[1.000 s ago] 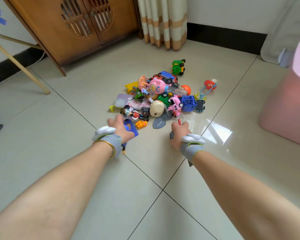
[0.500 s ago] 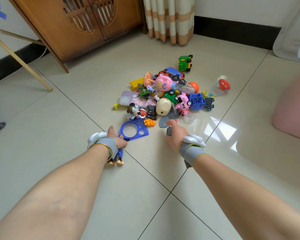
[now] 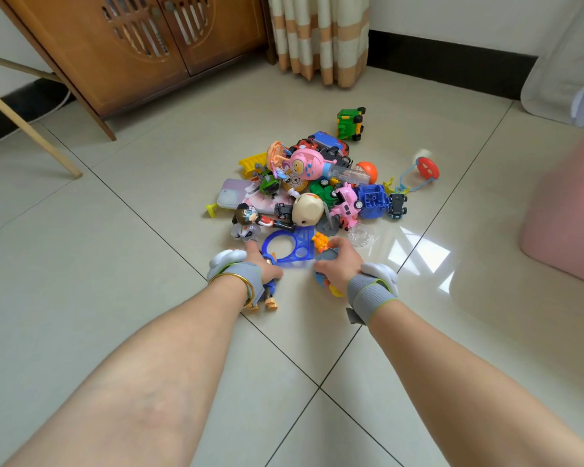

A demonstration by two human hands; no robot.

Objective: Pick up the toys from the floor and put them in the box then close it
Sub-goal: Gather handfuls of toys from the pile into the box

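A pile of several plastic toys lies on the tiled floor ahead of me. My left hand is closed on a small blue toy figure whose tan feet hang below my wrist. My right hand grips a grey-blue and yellow toy. Between both hands a blue stencil ruler lies flat at the pile's near edge, with a small orange toy beside my right fingers. The pink box stands at the right, blurred and cut off by the frame.
A green toy truck sits apart behind the pile, and a red disc on a blue loop lies to its right. A wooden cabinet, a striped curtain and a slanted wooden leg stand further back.
Both hands have drawn together at the blue stencil ruler. My right hand has shifted left and now shows a grey-blue and yellow toy in its grip. The left still holds the figure.
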